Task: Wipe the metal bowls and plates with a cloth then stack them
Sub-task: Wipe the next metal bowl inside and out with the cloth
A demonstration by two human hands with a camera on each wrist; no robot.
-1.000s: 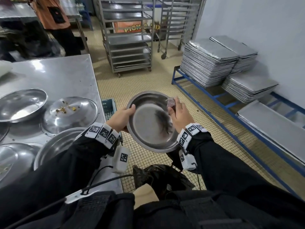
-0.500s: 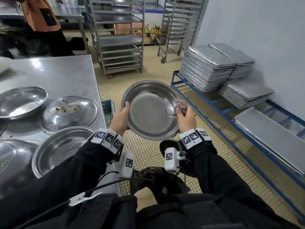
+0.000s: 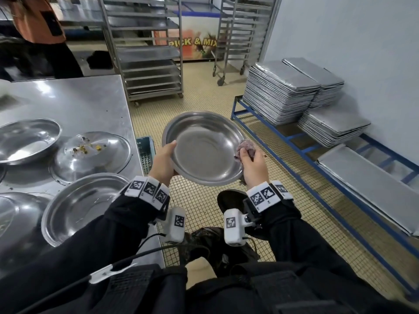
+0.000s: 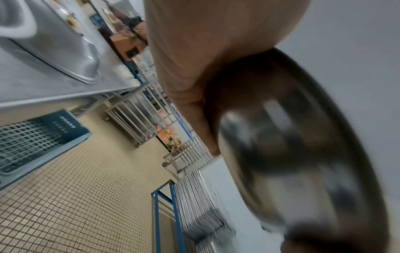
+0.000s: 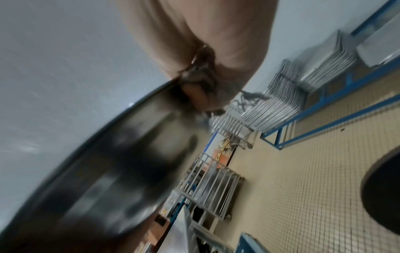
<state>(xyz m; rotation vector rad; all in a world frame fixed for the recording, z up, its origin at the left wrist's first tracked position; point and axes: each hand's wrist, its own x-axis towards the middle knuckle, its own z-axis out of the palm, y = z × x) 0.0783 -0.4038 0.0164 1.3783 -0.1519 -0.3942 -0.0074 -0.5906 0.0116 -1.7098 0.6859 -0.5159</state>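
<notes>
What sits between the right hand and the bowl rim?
A crumpled cloth, pinched by the right hand against the held bowl's right rim; head view.

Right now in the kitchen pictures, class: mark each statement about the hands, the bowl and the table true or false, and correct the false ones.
1. The left hand grips the rim of the metal bowl. True.
2. The right hand is empty. False: it holds a cloth at the bowl's right rim.
3. The held bowl rests on the steel table. False: it is held up over the tiled floor.
4. An upturned plate on the table has food bits on it. True.
5. The baking trays hang on the wall. False: they sit stacked on a blue rack.
</notes>
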